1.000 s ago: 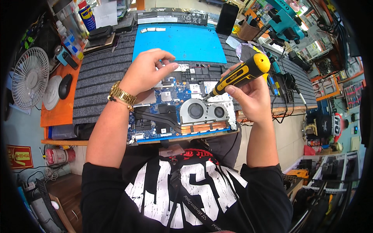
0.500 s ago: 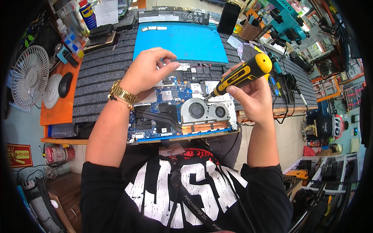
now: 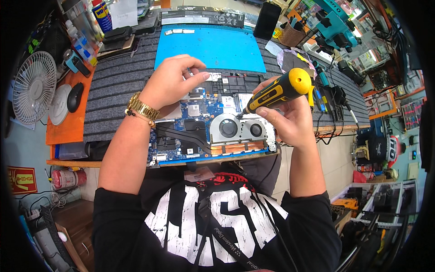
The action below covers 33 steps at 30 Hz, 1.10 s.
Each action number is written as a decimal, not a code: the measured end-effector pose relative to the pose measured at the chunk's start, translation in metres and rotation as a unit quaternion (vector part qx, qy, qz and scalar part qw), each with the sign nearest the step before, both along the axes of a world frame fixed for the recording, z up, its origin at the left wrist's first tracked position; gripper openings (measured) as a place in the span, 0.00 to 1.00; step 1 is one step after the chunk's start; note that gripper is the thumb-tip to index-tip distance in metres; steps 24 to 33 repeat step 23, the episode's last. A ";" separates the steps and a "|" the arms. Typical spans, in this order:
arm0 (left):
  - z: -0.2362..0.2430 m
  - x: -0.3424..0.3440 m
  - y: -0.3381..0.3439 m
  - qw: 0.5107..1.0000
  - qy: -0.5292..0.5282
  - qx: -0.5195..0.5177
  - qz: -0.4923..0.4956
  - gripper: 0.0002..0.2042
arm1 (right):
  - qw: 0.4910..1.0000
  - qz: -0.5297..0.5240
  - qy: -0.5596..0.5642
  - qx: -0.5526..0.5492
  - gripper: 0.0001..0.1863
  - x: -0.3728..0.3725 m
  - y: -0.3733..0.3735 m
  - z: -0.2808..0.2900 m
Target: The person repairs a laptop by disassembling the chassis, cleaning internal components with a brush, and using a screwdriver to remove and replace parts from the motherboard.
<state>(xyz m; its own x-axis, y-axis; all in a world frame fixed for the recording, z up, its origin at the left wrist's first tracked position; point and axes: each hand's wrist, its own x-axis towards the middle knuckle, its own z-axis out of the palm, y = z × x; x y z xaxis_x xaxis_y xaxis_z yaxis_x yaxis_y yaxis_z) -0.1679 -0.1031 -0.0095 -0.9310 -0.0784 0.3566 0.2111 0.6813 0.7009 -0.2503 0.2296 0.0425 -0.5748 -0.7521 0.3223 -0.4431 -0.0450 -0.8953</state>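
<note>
An opened laptop (image 3: pixel 194 110) lies at the table's near edge, its blue circuit board, two round fans (image 3: pixel 225 128) and copper heat pipes (image 3: pixel 239 148) bare. My right hand (image 3: pixel 290 118) is closed round a yellow-and-black screwdriver (image 3: pixel 275 94), held tilted. Its tip points down at the laptop beside the larger fan; whether it sits on a screw is too small to tell. Over the laptop's far left part is my left hand (image 3: pixel 177 80), thumb and loosely bent fingers apart, with nothing visible in it. The hand hides that corner of the laptop.
Beyond the laptop lies a blue work mat (image 3: pixel 210 47), with a black battery pack (image 3: pixel 201 19) behind it. A small white fan (image 3: pixel 35 88) and a black mouse (image 3: pixel 75 98) are at the left. Pens, cables and a teal microscope (image 3: pixel 335 27) stand at the right.
The screwdriver's yellow end has shifted slightly left and down with my right hand, and its handle looks turned. My left hand has stayed almost still.
</note>
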 end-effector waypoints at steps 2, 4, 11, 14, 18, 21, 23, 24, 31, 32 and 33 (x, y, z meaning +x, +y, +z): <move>0.000 -0.001 -0.001 1.000 0.002 -0.002 -0.002 0.16 | 1.000 0.001 0.008 0.004 0.30 0.000 0.000 0.000; 0.000 0.000 -0.001 1.000 0.003 -0.005 -0.003 0.16 | 1.000 0.001 0.010 0.003 0.29 0.001 -0.001 0.001; 0.002 0.001 0.001 1.000 -0.001 -0.003 0.000 0.16 | 1.000 -0.004 0.009 0.010 0.29 -0.001 -0.001 0.001; 0.001 0.000 0.001 1.000 -0.003 0.000 0.000 0.16 | 1.000 -0.002 -0.006 0.012 0.30 0.000 -0.001 0.001; 0.002 0.000 0.001 1.000 -0.007 -0.002 -0.002 0.16 | 1.000 -0.009 -0.022 0.000 0.28 0.003 -0.002 0.002; 0.001 0.001 0.001 1.000 -0.003 -0.007 -0.005 0.16 | 0.999 -0.013 -0.034 -0.007 0.27 0.004 -0.002 0.002; 0.002 0.001 0.001 1.000 -0.004 -0.008 -0.003 0.16 | 0.999 -0.012 -0.031 -0.008 0.27 0.004 -0.002 0.002; 0.002 0.001 0.001 1.000 -0.004 -0.008 -0.003 0.16 | 0.999 -0.012 -0.031 -0.008 0.27 0.004 -0.002 0.002; 0.002 0.001 0.001 1.000 -0.004 -0.008 -0.003 0.16 | 0.999 -0.012 -0.031 -0.008 0.27 0.004 -0.002 0.002; 0.002 0.001 0.001 1.000 -0.004 -0.008 -0.003 0.16 | 0.999 -0.012 -0.031 -0.008 0.27 0.004 -0.002 0.002; 0.002 0.001 0.001 1.000 -0.004 -0.008 -0.003 0.16 | 0.999 -0.012 -0.031 -0.008 0.27 0.004 -0.002 0.002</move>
